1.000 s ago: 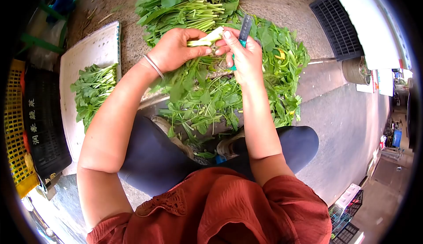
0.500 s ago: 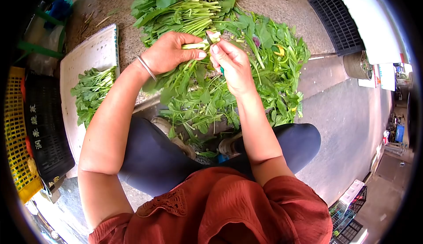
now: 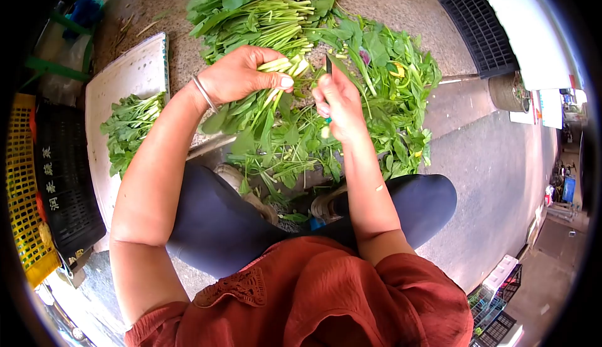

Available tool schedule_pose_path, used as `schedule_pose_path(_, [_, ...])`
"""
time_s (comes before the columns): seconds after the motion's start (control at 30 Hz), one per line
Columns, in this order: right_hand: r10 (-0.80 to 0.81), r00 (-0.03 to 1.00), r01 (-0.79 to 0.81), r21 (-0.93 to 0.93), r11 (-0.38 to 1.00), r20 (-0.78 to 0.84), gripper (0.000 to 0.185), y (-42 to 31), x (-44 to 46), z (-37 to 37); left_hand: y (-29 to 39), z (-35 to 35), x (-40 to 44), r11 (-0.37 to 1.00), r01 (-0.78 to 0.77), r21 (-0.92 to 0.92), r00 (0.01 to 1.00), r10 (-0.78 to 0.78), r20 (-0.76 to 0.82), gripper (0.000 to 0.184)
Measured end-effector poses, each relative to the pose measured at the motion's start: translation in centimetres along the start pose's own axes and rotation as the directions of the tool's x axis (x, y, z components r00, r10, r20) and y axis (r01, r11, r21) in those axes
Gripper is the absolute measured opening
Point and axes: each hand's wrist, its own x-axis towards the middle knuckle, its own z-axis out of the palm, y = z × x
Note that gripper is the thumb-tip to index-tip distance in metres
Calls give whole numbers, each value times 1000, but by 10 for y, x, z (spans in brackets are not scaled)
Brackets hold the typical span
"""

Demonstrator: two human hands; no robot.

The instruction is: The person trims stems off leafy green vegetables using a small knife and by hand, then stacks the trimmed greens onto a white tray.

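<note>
Left hand at 11 o'clock (12 = straight ahead of me, dial centred mid-view), clamped on a bunch of greens, thumb pressed along the near side of the stems, fingers on the far side. Bunch sits between 11 and 12; pale stem ends stick out toward 3, leaves hang below my palm toward 7. Right hand at 1 o'clock, curled round a knife, blade up toward 12. Handle mostly hidden in my fist, just a bit of green showing. Blade is just beside the stem ends, not touching: visible gap. Pale scrap on my right forearm. Metal bangle on left wrist. Stacked greens on the ground at 12, beyond both hands, many cut ends facing 3. Loose leaf heap at 2, with a yellow bit and a purple bit in it. More scattered greens between my hands and my knees. White board at 10, small pile of greens on it. Black crate at 9, yellow crate beyond it. Another dark crate well out at 2.
</note>
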Motion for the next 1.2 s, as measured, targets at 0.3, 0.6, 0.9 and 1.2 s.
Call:
schedule_pose_path(0.3, [-226,973,219,-120,968,-48,22,-8,8,26,-6,1,1,993,-83,85,995,88,-56,30])
schedule_pose_path(0.6, [-245,950,241,-45,969,-195,17,-24,15,-9,4,-23,-14,986,-147,80,954,163,-252,42])
schedule_pose_path(0.9, [-347,938,320,-424,848,14,28,-18,9,25,4,-20,-17,979,-131,154,977,153,-146,32])
schedule_pose_path(1.2, [-247,961,273,-273,923,127,29,-16,14,52,2,-17,-22,983,-164,82,985,168,-35,36])
